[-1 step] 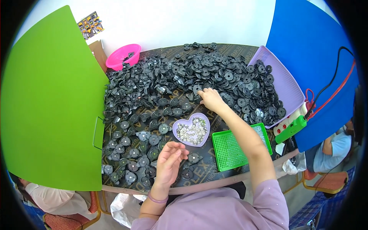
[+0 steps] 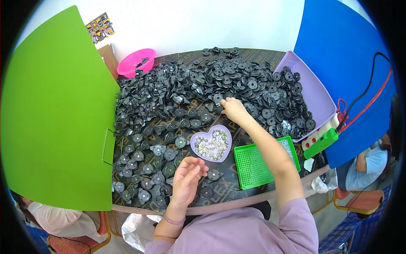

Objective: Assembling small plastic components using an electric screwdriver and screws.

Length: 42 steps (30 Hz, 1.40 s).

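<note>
At the near edge of the pile, my right hand (image 2: pixel 234 109) reaches out with its fingertips closed on a black plastic part (image 2: pixel 218 99) with a round centre. My left hand (image 2: pixel 186 174) hovers palm up near the table's front, its fingers loosely curled and nothing visible in them. Between the hands sits a lilac heart-shaped bowl (image 2: pixel 205 157) with many small silvery metal pieces (image 2: pixel 213 146). Below my right forearm lies a green perforated tray (image 2: pixel 249 180) holding tiny clear or shiny bits. Assembled-looking black round parts (image 2: pixel 170 154) spread left of my left hand.
A heap of black winged parts (image 2: pixel 144 95) and black discs (image 2: pixel 253 84) covers the far table. A purple basket (image 2: pixel 315 91) tips at right, near a green-and-white power strip (image 2: pixel 321 142) with cables. A pink basket (image 2: pixel 135 59) stands far left. Green (image 2: pixel 55 114) and blue (image 2: pixel 338 76) panels flank the table.
My right hand has shifted very slightly at the black part. Nothing else visibly differs.
</note>
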Available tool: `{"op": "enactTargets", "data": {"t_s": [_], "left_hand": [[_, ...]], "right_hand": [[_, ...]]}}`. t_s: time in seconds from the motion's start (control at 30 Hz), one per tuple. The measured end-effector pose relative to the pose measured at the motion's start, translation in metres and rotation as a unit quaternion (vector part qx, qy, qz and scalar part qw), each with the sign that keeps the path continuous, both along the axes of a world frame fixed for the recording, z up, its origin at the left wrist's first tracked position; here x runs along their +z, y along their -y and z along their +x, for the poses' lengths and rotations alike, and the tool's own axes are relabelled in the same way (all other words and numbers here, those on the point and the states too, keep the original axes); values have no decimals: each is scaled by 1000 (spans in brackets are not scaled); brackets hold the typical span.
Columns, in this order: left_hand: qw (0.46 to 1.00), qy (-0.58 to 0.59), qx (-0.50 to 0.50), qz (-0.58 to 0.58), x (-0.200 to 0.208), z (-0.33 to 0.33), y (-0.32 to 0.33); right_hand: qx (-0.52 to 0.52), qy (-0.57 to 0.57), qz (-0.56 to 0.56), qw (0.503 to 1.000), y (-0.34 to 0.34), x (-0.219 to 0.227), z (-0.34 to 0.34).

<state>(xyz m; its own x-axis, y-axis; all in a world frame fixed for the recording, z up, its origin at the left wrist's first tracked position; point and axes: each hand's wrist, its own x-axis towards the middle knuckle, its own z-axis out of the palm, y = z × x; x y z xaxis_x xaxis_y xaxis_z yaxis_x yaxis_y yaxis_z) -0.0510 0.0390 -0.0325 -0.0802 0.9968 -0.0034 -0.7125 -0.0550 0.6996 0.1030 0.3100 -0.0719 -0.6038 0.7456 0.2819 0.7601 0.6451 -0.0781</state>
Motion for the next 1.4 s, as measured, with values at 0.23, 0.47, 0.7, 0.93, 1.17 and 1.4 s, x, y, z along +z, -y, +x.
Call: {"op": "enactTargets", "data": {"t_s": [0.23, 0.47, 0.7, 0.93, 1.17, 1.4], "left_hand": [[1000, -6, 16, -12, -1, -2, -2], [997, 22, -66, -27, 7, 12, -11], [922, 315, -224, -33, -13, 4, -10], [964, 245, -62, -85, 0, 4, -8], [928, 359, -16, -101, 3, -6, -7], [910, 403, -19, -97, 8, -7, -8]], "right_hand": [[-53, -142, 44, 987, -14, 3, 49], [209, -364, -54, 906, 112, 90, 21], [308, -345, -238, 854, 138, 94, 33], [136, -51, -52, 988, 80, 23, 31], [157, -1, 12, 988, 72, 10, 4], [212, 17, 41, 976, 70, -11, -6]]}}
